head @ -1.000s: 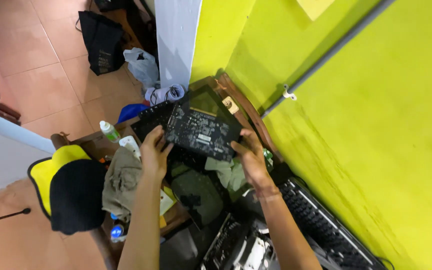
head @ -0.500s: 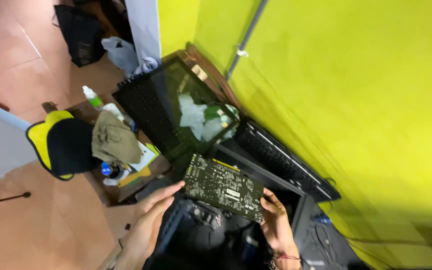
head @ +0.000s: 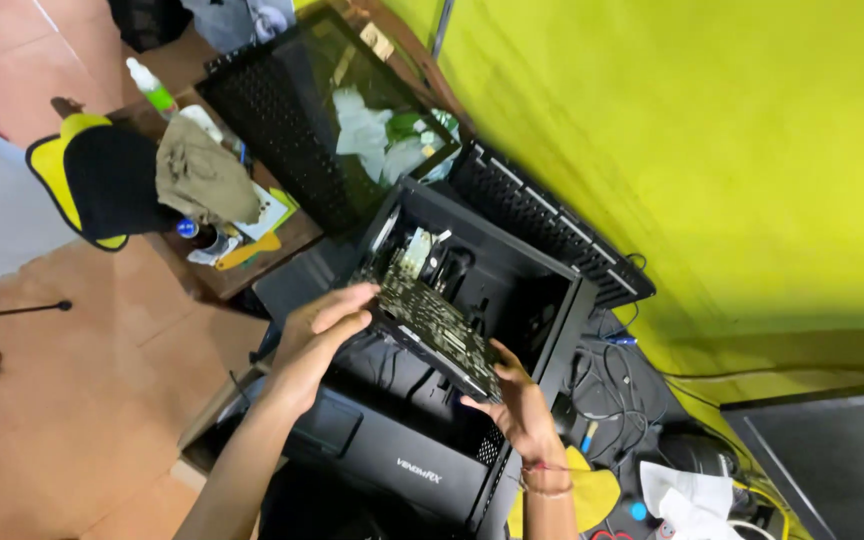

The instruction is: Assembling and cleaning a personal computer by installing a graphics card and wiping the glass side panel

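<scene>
A circuit board (head: 432,325) is held by its two ends over an open black computer case (head: 482,300); the left hand (head: 317,335) is closed on the near end, the right hand (head: 512,400) on the far end; it is kept level, clear of the case walls.

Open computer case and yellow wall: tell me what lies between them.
In the head view, a black perforated side panel lies between the open computer case and the yellow wall, with cables trailing on the floor further along.
</scene>
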